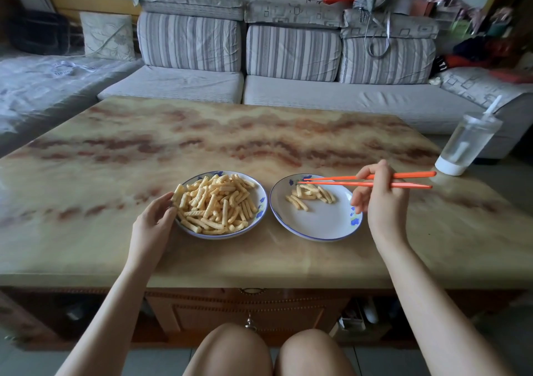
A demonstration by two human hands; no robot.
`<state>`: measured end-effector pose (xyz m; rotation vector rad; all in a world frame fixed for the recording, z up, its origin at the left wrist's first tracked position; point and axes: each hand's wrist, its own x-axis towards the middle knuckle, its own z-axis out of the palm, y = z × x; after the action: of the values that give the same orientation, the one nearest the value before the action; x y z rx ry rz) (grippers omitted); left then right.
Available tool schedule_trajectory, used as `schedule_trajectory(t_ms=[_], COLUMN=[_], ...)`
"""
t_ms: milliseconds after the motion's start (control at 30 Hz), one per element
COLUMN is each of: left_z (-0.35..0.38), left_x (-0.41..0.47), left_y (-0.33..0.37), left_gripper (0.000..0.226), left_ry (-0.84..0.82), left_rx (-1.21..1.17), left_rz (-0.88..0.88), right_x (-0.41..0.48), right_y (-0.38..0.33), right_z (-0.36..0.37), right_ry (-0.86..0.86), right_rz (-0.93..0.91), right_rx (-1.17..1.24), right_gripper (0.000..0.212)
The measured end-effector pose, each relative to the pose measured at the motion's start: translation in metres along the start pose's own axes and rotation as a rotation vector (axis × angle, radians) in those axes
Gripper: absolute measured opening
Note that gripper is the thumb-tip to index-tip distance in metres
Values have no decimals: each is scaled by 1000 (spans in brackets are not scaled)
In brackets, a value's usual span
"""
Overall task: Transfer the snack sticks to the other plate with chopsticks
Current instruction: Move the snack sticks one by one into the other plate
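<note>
Orange chopsticks (331,183) lay clamped in fingers of the right hand (380,199), tips slightly apart above the sparse plate (317,222); left hand (154,220) fingers gripped the heaped plate (261,202) by its rim.

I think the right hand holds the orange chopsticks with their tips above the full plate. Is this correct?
Not quite. The head view shows the right hand holding the orange chopsticks with their tips above the nearly empty plate, not the full plate.

Soft, dim, even light here, shadows faint. A pale sheen sits on the surface (259,133). Wide-angle bending curves the edges; far right corner blurs.
</note>
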<state>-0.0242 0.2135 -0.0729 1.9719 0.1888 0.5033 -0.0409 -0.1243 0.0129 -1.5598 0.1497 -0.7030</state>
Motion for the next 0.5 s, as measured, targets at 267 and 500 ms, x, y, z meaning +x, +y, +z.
schedule_trajectory(t_ms=[267, 500], left_z=[0, 0], left_x=[0, 2], left_y=[-1, -4], left_gripper=[35, 35], left_ry=[-1, -5], left_rx=[-10, -8], left_rz=[-9, -2], right_x=[-13, -16], right_y=[-7, 1], right_z=[52, 79], right_ry=[-154, -243], right_rz=[14, 2], right_rx=[64, 19], right_gripper=[45, 46])
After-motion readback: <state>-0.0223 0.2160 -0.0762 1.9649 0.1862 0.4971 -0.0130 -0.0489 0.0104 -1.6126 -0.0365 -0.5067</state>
